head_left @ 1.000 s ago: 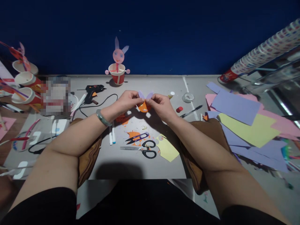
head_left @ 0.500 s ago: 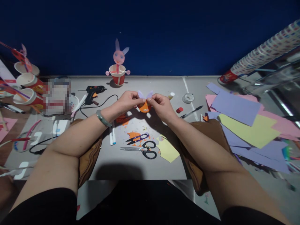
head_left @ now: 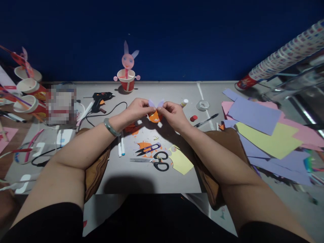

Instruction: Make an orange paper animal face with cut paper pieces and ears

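Observation:
Above the middle of the table, an orange paper piece (head_left: pixel 154 117) with two purple paper ears at its top is pinched between both hands. My left hand (head_left: pixel 138 109) is closed on its upper left, by the left ear (head_left: pixel 151 103). My right hand (head_left: pixel 174 116) pinches the upper right, by the right ear (head_left: pixel 160 103). Fingertips cover the place where ears and orange paper meet. Below the hands lie purple thread snips (head_left: pixel 149 149), black-handled scissors (head_left: pixel 154 161), orange scraps and a yellow paper piece (head_left: pixel 182 163) with a cutout.
A paper cup (head_left: pixel 127 83) with a pink rabbit figure stands at the back. A glue gun (head_left: pixel 100 100) and its cord lie left of it. Markers (head_left: pixel 121 145), a tape roll (head_left: pixel 203 105) and a red cap (head_left: pixel 193 118) lie around the hands. Coloured paper sheets (head_left: pixel 255 113) pile up at right.
Both hands keep their pinch, and the orange paper piece tips very slightly. Otherwise the view has only shifted a little.

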`<action>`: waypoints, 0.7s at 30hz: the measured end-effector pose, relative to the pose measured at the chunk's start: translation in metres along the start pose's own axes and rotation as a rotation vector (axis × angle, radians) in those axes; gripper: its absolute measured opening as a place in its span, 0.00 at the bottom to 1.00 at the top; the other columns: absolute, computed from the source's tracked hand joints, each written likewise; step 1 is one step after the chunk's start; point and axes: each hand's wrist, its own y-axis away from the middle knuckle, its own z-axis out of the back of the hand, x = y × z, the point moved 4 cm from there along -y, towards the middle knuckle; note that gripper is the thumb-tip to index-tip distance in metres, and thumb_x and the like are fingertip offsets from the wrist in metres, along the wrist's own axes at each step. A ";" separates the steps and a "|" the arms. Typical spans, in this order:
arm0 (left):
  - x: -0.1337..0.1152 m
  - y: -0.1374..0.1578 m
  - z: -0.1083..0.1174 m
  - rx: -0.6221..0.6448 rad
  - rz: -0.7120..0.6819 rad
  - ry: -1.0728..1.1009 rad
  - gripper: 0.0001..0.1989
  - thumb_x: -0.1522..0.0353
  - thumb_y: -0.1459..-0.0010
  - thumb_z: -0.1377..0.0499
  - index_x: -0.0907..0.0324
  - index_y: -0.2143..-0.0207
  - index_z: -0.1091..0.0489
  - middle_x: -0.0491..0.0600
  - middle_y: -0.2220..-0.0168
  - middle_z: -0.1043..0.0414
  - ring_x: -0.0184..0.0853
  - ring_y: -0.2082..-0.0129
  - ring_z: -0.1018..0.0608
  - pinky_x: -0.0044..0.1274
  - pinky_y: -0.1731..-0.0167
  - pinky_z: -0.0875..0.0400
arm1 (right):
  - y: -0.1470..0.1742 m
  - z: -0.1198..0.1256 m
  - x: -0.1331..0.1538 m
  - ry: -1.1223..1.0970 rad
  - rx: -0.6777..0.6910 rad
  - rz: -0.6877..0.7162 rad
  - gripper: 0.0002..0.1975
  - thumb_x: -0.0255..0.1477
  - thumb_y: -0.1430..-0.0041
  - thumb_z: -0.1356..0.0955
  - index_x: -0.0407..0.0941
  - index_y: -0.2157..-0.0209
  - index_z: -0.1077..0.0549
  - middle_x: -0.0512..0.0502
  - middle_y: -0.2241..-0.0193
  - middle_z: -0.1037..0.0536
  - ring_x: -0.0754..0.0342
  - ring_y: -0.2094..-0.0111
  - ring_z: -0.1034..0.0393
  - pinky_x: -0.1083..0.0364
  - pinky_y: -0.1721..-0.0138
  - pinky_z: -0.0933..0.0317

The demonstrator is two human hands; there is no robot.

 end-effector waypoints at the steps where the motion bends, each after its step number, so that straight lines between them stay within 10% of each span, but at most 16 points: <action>1: 0.000 0.000 0.000 -0.007 -0.004 0.000 0.06 0.73 0.48 0.38 0.63 0.78 0.28 0.43 0.81 0.31 0.24 0.79 0.32 0.19 0.77 0.42 | 0.000 0.000 0.000 0.002 0.001 -0.005 0.15 0.39 0.45 0.27 0.46 0.76 0.32 0.53 0.78 0.28 0.57 0.74 0.36 0.55 0.69 0.41; 21: 0.000 0.000 0.001 -0.012 0.008 -0.020 0.05 0.72 0.49 0.38 0.63 0.77 0.27 0.44 0.80 0.30 0.25 0.79 0.31 0.20 0.76 0.41 | 0.000 0.002 0.006 0.056 -0.075 0.000 0.19 0.47 0.47 0.26 0.47 0.75 0.30 0.51 0.76 0.26 0.55 0.71 0.32 0.54 0.65 0.36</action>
